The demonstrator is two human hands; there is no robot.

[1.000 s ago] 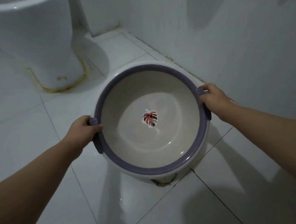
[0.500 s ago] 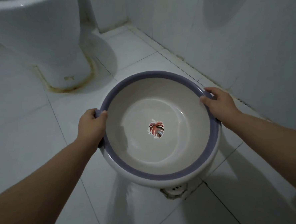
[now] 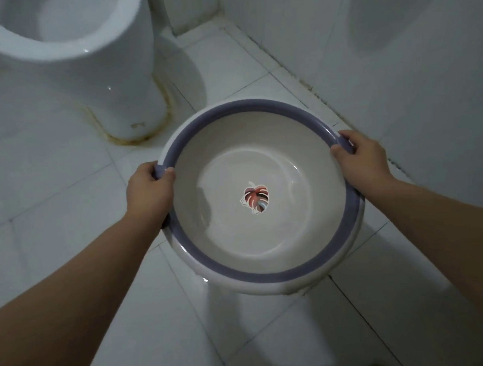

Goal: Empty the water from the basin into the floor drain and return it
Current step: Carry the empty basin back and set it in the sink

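Note:
A round white basin [image 3: 266,238] with a purple rim and a red leaf print on its bottom hangs above the white tiled floor, roughly level. My left hand [image 3: 150,192] grips its left rim handle and my right hand [image 3: 360,161] grips the right one. Only thin glints of wetness show inside the basin. The basin hides the floor drain; just a dark edge shows under its front side.
A white toilet [image 3: 94,64] stands at the upper left, with yellowed sealant around its foot. A tiled wall [image 3: 396,46] runs along the right, close to my right hand. Wet, shiny floor tiles [image 3: 258,337] lie in front of me.
The basin has risen with both hands still on its handles and now covers the drain grate that showed below its front edge. The toilet bowl has come into view.

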